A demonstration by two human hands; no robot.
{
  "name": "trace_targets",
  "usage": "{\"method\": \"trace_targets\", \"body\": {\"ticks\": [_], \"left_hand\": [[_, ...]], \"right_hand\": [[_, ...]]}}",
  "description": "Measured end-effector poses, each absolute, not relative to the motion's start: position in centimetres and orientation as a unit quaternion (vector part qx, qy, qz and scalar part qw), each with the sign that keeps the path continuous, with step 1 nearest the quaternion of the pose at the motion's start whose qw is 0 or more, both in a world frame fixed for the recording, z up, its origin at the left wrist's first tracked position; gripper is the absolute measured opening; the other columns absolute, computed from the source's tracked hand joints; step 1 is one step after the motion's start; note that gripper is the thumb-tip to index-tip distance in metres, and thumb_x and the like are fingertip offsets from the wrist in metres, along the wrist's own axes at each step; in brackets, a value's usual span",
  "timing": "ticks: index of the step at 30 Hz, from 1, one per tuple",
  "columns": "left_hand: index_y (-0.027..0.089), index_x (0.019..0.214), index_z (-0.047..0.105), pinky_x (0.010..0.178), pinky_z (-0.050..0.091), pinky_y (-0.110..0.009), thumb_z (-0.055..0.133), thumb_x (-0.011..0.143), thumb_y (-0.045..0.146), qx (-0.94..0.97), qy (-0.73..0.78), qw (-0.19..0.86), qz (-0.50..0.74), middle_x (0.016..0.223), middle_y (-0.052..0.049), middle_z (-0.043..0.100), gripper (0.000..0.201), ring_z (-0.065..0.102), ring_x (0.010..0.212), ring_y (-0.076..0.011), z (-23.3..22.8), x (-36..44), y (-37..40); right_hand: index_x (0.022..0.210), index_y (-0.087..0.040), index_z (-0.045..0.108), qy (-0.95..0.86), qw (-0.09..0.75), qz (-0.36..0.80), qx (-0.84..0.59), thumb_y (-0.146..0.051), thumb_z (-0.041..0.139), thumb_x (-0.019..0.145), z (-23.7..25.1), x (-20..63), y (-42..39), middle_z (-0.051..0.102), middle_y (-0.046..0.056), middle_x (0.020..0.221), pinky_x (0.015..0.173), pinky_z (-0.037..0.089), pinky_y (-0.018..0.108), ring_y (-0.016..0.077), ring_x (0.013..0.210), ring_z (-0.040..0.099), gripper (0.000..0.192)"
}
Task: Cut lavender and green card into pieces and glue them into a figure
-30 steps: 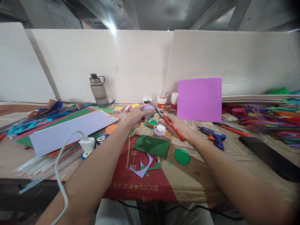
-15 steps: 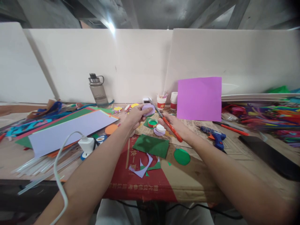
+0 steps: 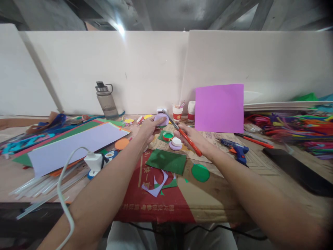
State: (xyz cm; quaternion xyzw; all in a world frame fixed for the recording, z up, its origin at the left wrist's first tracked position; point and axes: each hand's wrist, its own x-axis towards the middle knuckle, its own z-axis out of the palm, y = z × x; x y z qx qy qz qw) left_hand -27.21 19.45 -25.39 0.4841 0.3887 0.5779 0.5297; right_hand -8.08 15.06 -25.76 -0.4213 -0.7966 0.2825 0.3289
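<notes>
Reaching out over the cluttered table (image 3: 223, 198), both forearms run forward and meet near its middle. Nearest the body lie lilac and green paper offcuts (image 3: 159, 183), then a dark green sheet (image 3: 166, 161) and a green disc (image 3: 200, 172) just to its right.

Beyond those, the right hand (image 3: 191, 138) is closed around the red handles of the scissors (image 3: 182, 132). Their long axis runs on a slant from the handles, low and to the right, up and leftward to the blade tips, which look slightly parted, though that is too small to be sure of.

The left hand (image 3: 150, 127) sits to the left of the blades and a little farther off, its fingers pinched on a small lilac paper piece (image 3: 161, 119), raised off the table. The lilac piece lies just beside the blade tips, on their left; whether metal touches paper cannot be told. So the paper stands up and left of the scissor hand, straight along the line the blades point.

Under the hands rest a green tape ring (image 3: 168, 135) and a white lid (image 3: 177, 142). Farther back stand a paper cup (image 3: 177, 113), a pink sheet (image 3: 219, 108) and a water bottle (image 3: 105, 100).
</notes>
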Motion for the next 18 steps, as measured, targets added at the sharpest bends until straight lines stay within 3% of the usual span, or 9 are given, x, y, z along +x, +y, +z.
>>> {"method": "trace_targets", "body": {"ticks": [8, 18], "left_hand": [[0.014, 0.079, 0.063, 0.039, 0.024, -0.019, 0.088, 0.049, 0.039, 0.526, 0.375, 0.545, 0.535, 0.064, 0.001, 0.061, 0.046, 0.05, 0.047, -0.0075, -25.58, -27.16, 19.46], [0.014, 0.072, 0.061, 0.04, 0.026, -0.017, 0.09, 0.047, 0.035, 0.543, 0.383, 0.541, 0.516, 0.061, 0.002, 0.057, 0.044, 0.045, 0.048, -0.0057, -24.96, -27.59, 19.21]], "right_hand": [[0.089, -0.023, 0.047, -0.809, 0.337, 0.257, -0.407, -0.054, 0.047, 0.089, -26.63, -8.18, 15.5, 0.053, -0.003, 0.069, 0.065, 0.04, 0.029, 0.0162, 0.066, 0.049, 0.031], [0.088, -0.023, 0.052, -0.81, 0.325, 0.28, -0.399, -0.056, 0.051, 0.087, -26.0, -7.89, 15.44, 0.055, -0.001, 0.071, 0.061, 0.04, 0.028, 0.0168, 0.068, 0.05, 0.033]]}}
